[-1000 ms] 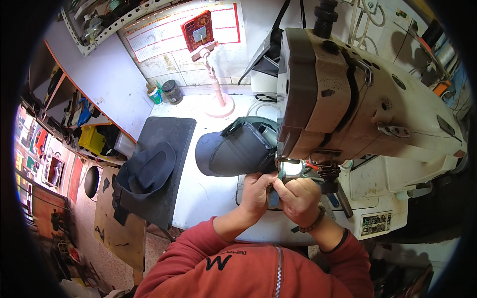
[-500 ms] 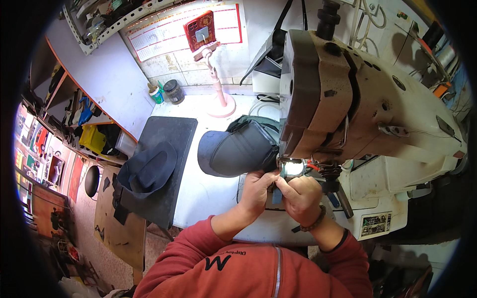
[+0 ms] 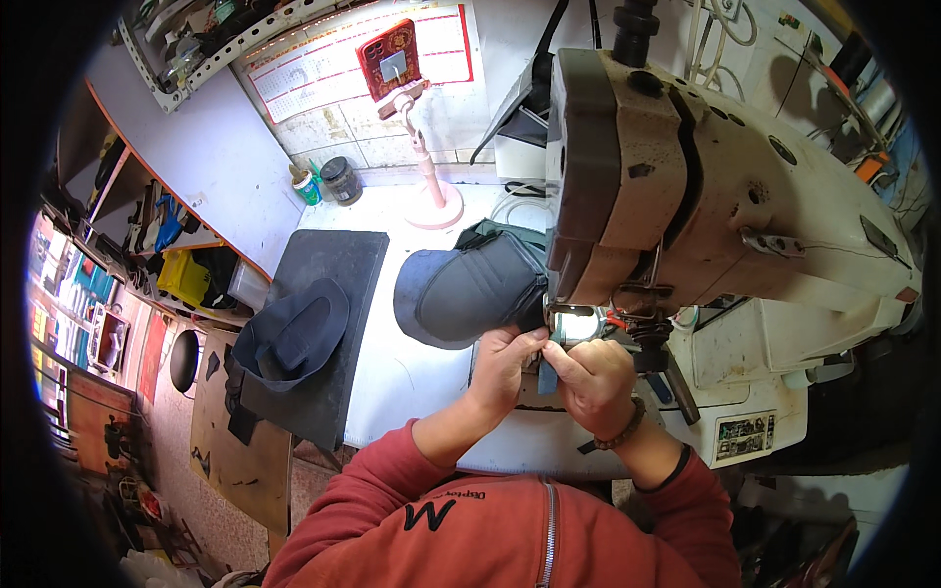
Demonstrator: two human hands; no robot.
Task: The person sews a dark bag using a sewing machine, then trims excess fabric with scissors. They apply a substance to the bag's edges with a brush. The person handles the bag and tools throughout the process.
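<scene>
My left hand (image 3: 502, 370) and my right hand (image 3: 594, 380) meet below the head of a sewing machine (image 3: 627, 186). Both are closed in a pinch, fingertips almost touching, on a narrow blue-grey fabric strip (image 3: 547, 380) whose lower end hangs between them. What lies under the fingertips is mostly hidden. Left of the machine head rests a dark grey, rounded padded piece (image 3: 475, 294) with a navy rim, like a shoe upper. Its right end goes behind the machine, close to my left fingers. A small bright lamp (image 3: 578, 323) lights the spot just beyond my hands.
A black mat (image 3: 333, 255) on the left holds a navy curved piece (image 3: 294, 333). Farther back stand a pink phone stand (image 3: 434, 203), a dark jar (image 3: 340, 180) and a green-white bottle (image 3: 306, 186). A hammer-like handle (image 3: 681, 390) lies right of my right hand.
The view has shifted slightly. My hands keep their pinch at nearly the same spot, and the dark padded piece sits a little differently beside the machine.
</scene>
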